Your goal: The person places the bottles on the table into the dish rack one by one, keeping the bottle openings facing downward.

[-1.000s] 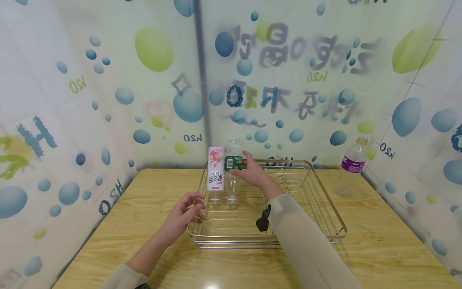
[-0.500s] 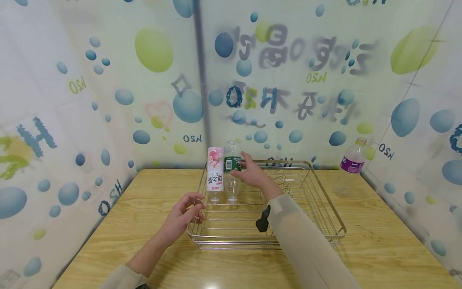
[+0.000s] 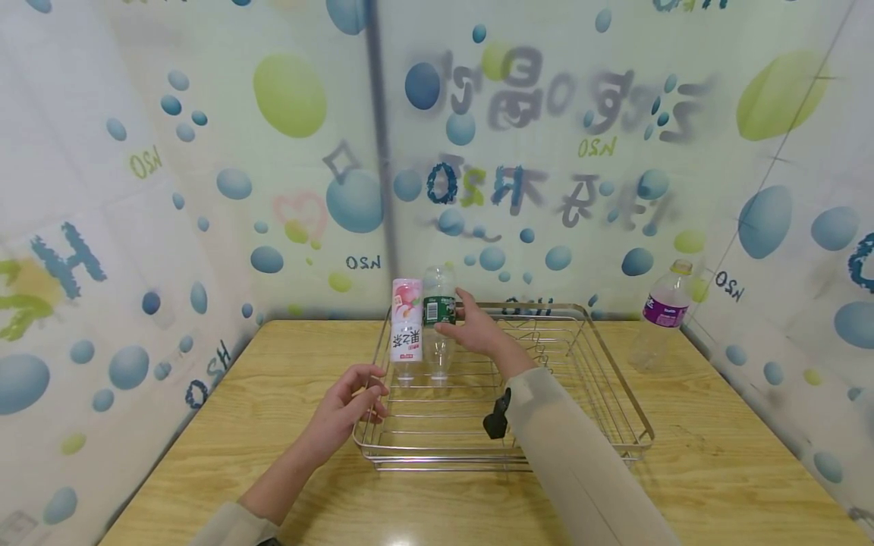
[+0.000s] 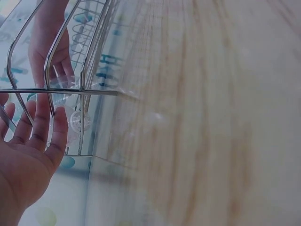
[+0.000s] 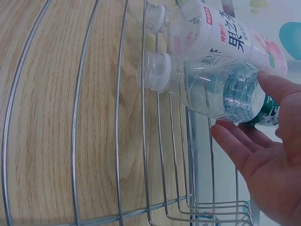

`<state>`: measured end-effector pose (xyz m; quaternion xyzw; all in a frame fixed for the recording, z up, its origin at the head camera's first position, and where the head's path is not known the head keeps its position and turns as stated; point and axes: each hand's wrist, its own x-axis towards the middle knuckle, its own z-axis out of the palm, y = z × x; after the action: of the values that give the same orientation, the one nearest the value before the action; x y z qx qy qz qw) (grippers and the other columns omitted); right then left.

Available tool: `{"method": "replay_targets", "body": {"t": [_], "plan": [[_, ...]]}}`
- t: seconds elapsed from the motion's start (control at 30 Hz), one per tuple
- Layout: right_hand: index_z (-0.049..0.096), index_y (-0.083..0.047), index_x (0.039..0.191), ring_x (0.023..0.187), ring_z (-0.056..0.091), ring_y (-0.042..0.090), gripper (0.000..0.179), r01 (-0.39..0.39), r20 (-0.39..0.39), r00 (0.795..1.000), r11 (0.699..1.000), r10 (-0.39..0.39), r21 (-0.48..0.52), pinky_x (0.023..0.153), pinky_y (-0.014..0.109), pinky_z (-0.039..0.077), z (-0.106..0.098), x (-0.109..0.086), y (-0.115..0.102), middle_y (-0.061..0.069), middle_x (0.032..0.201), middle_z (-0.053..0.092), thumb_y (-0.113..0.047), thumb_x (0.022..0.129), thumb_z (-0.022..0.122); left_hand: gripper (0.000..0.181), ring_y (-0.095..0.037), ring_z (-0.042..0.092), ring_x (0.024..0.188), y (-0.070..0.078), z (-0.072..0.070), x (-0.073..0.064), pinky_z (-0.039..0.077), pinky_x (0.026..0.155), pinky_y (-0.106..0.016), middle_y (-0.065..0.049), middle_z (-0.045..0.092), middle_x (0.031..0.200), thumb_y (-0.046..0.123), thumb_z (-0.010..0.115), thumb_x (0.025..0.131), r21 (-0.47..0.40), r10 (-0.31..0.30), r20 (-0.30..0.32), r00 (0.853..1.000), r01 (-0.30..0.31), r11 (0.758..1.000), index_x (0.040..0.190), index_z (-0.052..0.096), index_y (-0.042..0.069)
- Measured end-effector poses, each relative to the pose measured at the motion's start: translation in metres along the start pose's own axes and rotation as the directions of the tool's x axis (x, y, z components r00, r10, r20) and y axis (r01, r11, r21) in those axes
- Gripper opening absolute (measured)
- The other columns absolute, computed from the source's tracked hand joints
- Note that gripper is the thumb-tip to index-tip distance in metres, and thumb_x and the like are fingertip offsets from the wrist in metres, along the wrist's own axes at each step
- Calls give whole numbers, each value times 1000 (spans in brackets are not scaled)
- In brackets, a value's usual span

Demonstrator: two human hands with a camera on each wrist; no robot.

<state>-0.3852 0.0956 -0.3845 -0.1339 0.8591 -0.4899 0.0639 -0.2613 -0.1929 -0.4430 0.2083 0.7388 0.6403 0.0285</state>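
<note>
In the head view a clear plastic bottle with a green label [image 3: 439,309] stands upside down in the wire dish rack [image 3: 437,447], neck on the wires. My right hand [image 3: 476,327] holds it from the right, thumb in front and fingers behind. In the right wrist view the thumb [image 5: 275,84] lies on the bottle's side. Close to its left, a bottle with a pink and white label [image 3: 407,322] also stands neck down. My left hand [image 3: 350,402] is at the rack's left side, its loosely bent fingers [image 4: 59,129] right at the side wires in the left wrist view.
A clear bottle with a purple label [image 3: 665,309] and yellow cap stands upright to the right of the rack. The rack sits on a wooden table [image 3: 273,364], with patterned curtain walls [image 3: 293,182] behind and at both sides.
</note>
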Motion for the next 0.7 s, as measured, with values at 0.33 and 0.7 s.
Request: {"method": "replay_targets", "body": {"t": [0.33,0.7], "plan": [[4,-15,177,150,54,41,100,-3,-10,1000,1000,3,12,127,59,43,0,-2,-3,25,167,48,-36,108,72,38,-23,74,92,-2,0,0,67,82,-38,-24,60,117,15,53,116,-28,51,14,999,-50,998,143,44,-10],[10,-14,176,154,51,42,95,-6,-150,989,998,15,63,120,58,51,-3,0,-10,24,172,38,-39,108,71,30,-22,73,92,-3,0,0,68,84,-38,-28,58,121,17,54,116,-21,18,5,1000,-18,1000,142,51,2]]}}
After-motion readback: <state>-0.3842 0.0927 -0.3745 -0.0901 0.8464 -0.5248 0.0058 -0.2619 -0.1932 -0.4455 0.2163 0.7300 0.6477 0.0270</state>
